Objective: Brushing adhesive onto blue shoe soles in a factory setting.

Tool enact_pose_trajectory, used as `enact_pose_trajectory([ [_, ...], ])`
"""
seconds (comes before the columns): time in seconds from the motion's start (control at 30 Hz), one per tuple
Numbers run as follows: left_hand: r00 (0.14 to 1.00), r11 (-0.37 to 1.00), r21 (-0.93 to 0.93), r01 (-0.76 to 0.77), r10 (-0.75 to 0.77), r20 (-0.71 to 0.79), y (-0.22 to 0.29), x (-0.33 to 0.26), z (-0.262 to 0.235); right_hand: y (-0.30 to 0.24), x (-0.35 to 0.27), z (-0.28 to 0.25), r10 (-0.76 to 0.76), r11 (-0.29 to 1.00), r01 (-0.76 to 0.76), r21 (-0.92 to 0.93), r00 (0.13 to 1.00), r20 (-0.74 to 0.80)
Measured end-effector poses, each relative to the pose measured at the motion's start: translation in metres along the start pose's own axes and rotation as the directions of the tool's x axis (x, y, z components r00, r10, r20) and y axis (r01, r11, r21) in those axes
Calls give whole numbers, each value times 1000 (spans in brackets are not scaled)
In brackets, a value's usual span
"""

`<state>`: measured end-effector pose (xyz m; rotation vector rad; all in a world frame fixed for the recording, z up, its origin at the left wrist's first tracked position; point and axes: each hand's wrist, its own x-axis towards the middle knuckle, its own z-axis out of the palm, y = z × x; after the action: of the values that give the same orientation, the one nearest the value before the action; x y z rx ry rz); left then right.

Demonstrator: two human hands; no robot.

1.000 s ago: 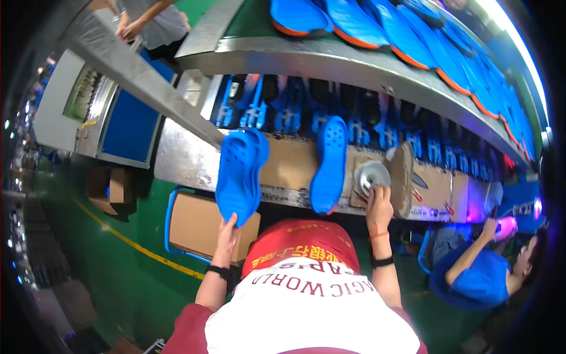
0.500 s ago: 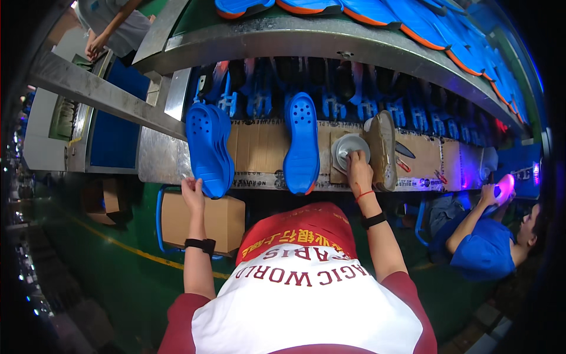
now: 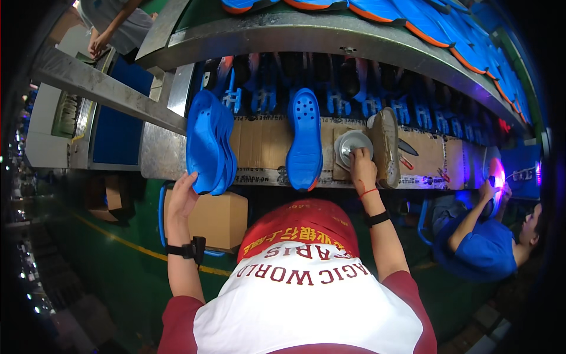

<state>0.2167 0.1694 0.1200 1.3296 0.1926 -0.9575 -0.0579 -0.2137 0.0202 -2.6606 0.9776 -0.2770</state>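
Note:
At the left of the bench stands a stack of blue shoe soles [image 3: 207, 141]. My left hand [image 3: 181, 197] pinches the near left edge of its top sole, which is tilted off those beneath. Another blue shoe sole [image 3: 304, 141], with holes at its far end and an orange patch at the near end, lies flat mid-bench. My right hand [image 3: 363, 168] reaches into a white bowl [image 3: 346, 143], its fingers closed at the inside; whatever they hold is hidden. Right beside the bowl is a worn, tan, sole-shaped piece [image 3: 386, 147].
A dark blade [image 3: 407, 147] and a red-handled tool [image 3: 405, 163] lie right of the bowl. Blue clamps holding shoes [image 3: 339, 103] line the back, under a metal rail [image 3: 330, 35] with more soles above. A cardboard box [image 3: 221, 221] stands below. A co-worker [image 3: 486, 242] sits at right.
My left hand has turned and moved slightly left, and the stack's top sole has tipped up with it. My right hand stays at the bowl. The co-worker's glowing piece has shifted.

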Motion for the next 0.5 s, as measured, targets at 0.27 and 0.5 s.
enact_pose_trajectory([
  [0.27, 963, 975, 20, -219, 213, 165, -25, -26, 123, -12, -4, -26, 100, 994, -98, 51, 995, -31],
  [0.5, 797, 780, 165, -603, 587, 138, -26, -25, 200, -62, -11, -113, 66, 882, 36, 471, 978, -198],
])
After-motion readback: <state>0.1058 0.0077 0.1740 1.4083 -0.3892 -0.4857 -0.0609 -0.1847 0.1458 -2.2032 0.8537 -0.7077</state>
